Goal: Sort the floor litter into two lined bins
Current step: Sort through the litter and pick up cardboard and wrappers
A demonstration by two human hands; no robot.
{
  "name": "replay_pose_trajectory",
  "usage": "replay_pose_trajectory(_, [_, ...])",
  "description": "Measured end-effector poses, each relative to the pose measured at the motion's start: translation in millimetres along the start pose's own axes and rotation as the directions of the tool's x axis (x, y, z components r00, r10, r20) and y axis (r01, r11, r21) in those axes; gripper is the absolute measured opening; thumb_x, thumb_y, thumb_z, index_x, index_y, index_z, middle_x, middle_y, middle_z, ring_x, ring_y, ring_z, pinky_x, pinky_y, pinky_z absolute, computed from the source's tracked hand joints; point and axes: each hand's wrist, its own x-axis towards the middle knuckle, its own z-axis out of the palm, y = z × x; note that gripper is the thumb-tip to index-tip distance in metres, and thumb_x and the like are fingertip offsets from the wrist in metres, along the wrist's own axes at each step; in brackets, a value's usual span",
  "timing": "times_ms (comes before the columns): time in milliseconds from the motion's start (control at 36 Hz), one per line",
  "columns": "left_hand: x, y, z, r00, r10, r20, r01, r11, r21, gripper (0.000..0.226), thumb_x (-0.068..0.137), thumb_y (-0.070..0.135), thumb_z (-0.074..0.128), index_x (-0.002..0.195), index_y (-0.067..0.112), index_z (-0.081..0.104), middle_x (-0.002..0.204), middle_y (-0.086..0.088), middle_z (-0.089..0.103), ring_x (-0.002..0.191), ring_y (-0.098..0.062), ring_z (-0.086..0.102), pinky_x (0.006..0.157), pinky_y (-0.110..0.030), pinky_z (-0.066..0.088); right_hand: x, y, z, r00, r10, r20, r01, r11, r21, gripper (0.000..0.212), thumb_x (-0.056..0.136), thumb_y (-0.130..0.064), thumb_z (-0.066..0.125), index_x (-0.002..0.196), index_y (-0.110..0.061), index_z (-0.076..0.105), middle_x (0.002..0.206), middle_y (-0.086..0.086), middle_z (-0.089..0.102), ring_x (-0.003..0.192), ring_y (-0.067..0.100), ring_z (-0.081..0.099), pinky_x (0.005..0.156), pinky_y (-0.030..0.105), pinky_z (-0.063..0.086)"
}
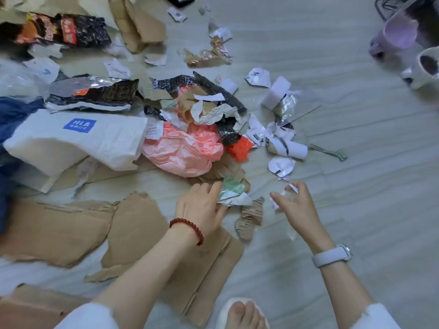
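Litter covers the grey floor: torn cardboard (pixel 54 229), a white paper bag with a blue logo (pixel 71 138), pink tissue paper (pixel 183 153), black foil snack wrappers (pixel 95 93) and several white paper scraps (pixel 257 77). My left hand (pixel 202 207), with a red bead bracelet, reaches to a green and silver foil scrap (pixel 234 193) and its fingers touch the scrap's edge. My right hand (pixel 294 205), with a white watch on the wrist, pinches a small clear and white plastic scrap (pixel 288 192) between thumb and fingers, just above the floor.
A purple bin (pixel 396 32) and a white bin (pixel 425 67) lie at the far right, both partly cut off. A dark blue cloth (pixel 11 115) lies at the left edge. My bare foot in a white slipper (pixel 242 314) is at the bottom. Bare floor lies to the right.
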Motion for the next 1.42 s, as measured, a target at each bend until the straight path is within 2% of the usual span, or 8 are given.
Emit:
replay_pose_trajectory(111, [21.1,10.8,18.7,0.986,0.141,-0.088,-0.129,0.983,0.128,0.064,0.048,0.046,0.083,0.104,0.022,0.065,0.071,-0.007,0.054,0.065,-0.028,0.055,0.049,-0.029,0.043,8.3,15.0,-14.9,0.979,-0.041,-0.2,0.027,0.997,-0.069,0.03,0.08,-0.021,0.068,0.071,-0.022,0.04,0.077,-0.003,0.045,0.079,0.02,0.044,0.061,0.026,0.033])
replay_pose_trajectory(250, [38.3,21.2,31.8,0.997,0.068,0.041,-0.075,0.974,0.216,0.077,0.048,0.048,0.083,0.118,0.026,0.058,0.079,-0.009,0.05,0.071,-0.028,0.051,0.051,-0.031,0.038,13.6,42.9,-23.3,0.963,-0.142,-0.227,0.072,0.954,-0.292,0.027,0.082,-0.011,0.065,0.065,-0.013,0.044,0.09,0.005,0.045,0.08,0.029,0.052,0.065,0.028,0.03])
replay_pose_trajectory(444, [39.4,16.0,44.8,0.974,0.198,-0.109,-0.188,0.978,0.094,0.019,0.053,0.018,0.074,0.063,0.011,0.058,0.064,-0.009,0.045,0.055,-0.026,0.047,0.045,-0.025,0.024,21.2,65.1,-7.7,0.987,-0.159,0.021,0.152,0.892,-0.426,0.021,0.083,-0.015,0.059,0.077,-0.027,0.043,0.134,-0.012,0.041,0.102,0.018,0.054,0.063,0.029,0.036])
replay_pose_trajectory(528, [37.2,15.6,38.0,0.952,0.199,-0.234,-0.223,0.972,-0.08,0.017,0.069,0.021,0.045,0.063,0.006,0.052,0.068,-0.014,0.048,0.056,-0.027,0.048,0.043,-0.028,0.032,22.8,69.9,0.9,0.982,-0.181,0.052,0.187,0.897,-0.401,0.028,0.082,-0.01,0.057,0.074,-0.032,0.041,0.126,-0.015,0.045,0.109,0.009,0.05,0.063,0.026,0.033])
replay_pose_trajectory(639, [30.2,11.0,35.6,0.925,0.168,-0.341,-0.238,0.955,-0.175,0.023,0.073,0.016,0.061,0.076,0.012,0.039,0.08,-0.012,0.056,0.069,-0.025,0.049,0.041,-0.028,0.038,25.8,72.2,6.6,0.985,-0.168,-0.04,0.134,0.893,-0.43,0.009,0.085,-0.011,0.056,0.083,-0.017,0.049,0.101,-0.001,0.055,0.098,0.025,0.053,0.062,0.03,0.032])
replay_pose_trajectory(917, [22.6,14.0,31.1,0.982,0.042,-0.181,-0.105,0.93,-0.352,0.028,0.073,-0.002,0.058,0.093,0.013,0.045,0.076,-0.015,0.059,0.071,-0.025,0.052,0.051,-0.029,0.031,54.5,40.3,-6.1,0.973,-0.217,-0.082,0.178,0.924,-0.338,0.056,0.09,-0.003,0.046,0.141,-0.02,0.031,0.122,0.011,0.056,0.108,0.035,0.052,0.073,0.036,0.039])
replay_pose_trajectory(1083, [26.5,23.3,20.6,0.987,-0.054,-0.149,-0.004,0.929,-0.369,0.032,0.09,0.012,0.049,0.122,0.01,0.047,0.107,-0.01,0.061,0.098,-0.033,0.056,0.068,-0.034,0.036,94.8,29.0,1.4,0.995,-0.092,-0.042,0.061,0.876,-0.478,0.054,0.097,-0.02,0.039,0.146,-0.015,0.016,0.123,0.018,0.055,0.107,0.04,0.052,0.07,0.04,0.037])
replay_pose_trajectory(1417, [21.7,20.2,11.6,0.98,-0.023,-0.199,-0.038,0.955,-0.295,0.065,0.074,0.047,0.015,0.119,0.015,0.05,0.106,-0.002,0.062,0.097,-0.025,0.058,0.067,-0.036,0.043,85.4,23.2,19.0,0.99,-0.058,-0.129,-0.026,0.821,-0.57,0.04,0.09,-0.007,0.046,0.13,-0.008,0.042,0.126,0.014,0.053,0.119,0.034,0.046,0.081,0.041,0.043])
